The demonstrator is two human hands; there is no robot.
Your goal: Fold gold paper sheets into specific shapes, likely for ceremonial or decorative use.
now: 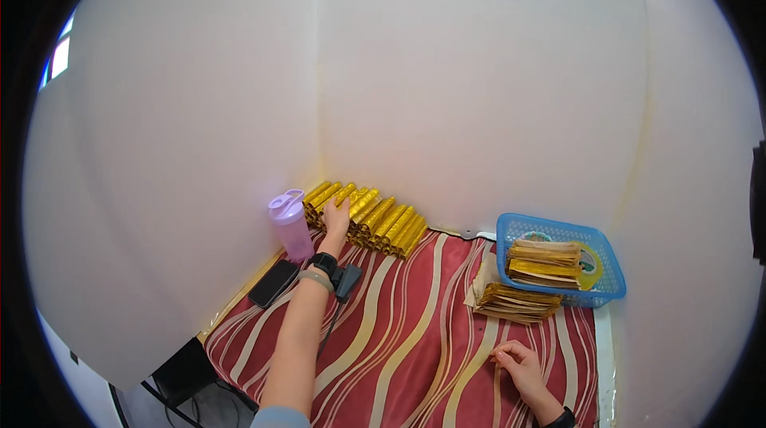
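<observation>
At the back left, rolled tubes of shiny gold paper (391, 224) lie stacked in a row against the white panel. My left hand (337, 214) reaches onto the left part of this stack, its fingers closed at a gold paper roll (345, 193); the fingertips are partly hidden. Above the near right part of the cloth, my right hand (523, 368) is curled, thumb and forefinger drawn together, and no object shows in it. Beyond it lies a pile of flat gold paper sheets (519, 304), in front of a blue basket (610, 272).
More gold paper bundles (544, 262) and a yellow-green tape roll (590, 267) sit in the basket. Left of my left forearm stand a purple shaker bottle (292, 228) and a black phone (274, 284) lying flat. White panels (479, 93) enclose the red striped tablecloth (407, 332).
</observation>
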